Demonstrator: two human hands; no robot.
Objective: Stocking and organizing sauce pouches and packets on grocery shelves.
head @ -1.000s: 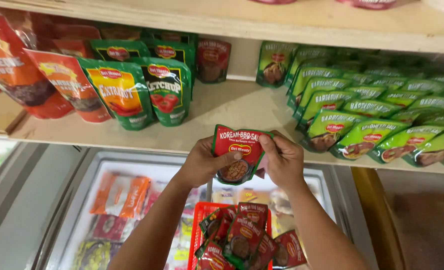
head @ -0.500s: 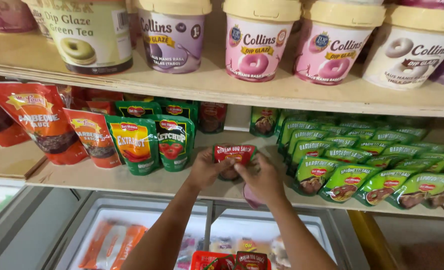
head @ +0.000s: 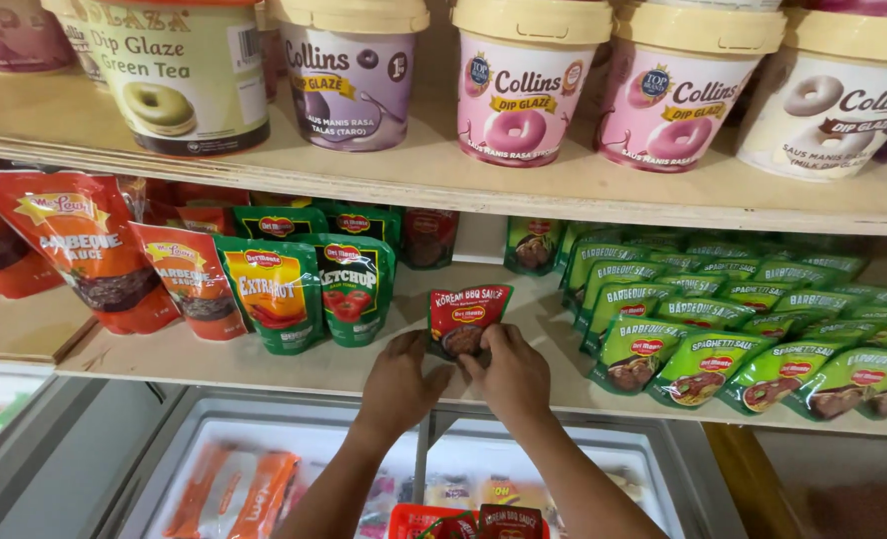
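A small dark red sauce pouch point(head: 466, 317) stands upright on the lower wooden shelf point(head: 294, 371), in the gap between green pouches on either side. My left hand point(head: 399, 383) grips its lower left edge and my right hand point(head: 510, 372) grips its lower right edge. More red pouches of the same kind point(head: 508, 521) lie in a red basket point(head: 403, 517) at the bottom edge of the view, below my arms.
Green ketchup pouches point(head: 355, 289) and orange-red pouches point(head: 82, 250) stand to the left, rows of green pouches point(head: 723, 329) to the right. Large tubs point(head: 518, 85) line the upper shelf. A glass-topped freezer chest point(head: 214, 469) sits below.
Both hands have carried the red pouch up from above the basket onto the lower shelf and stood it there. The view has tilted up, showing the tubs on the upper shelf.
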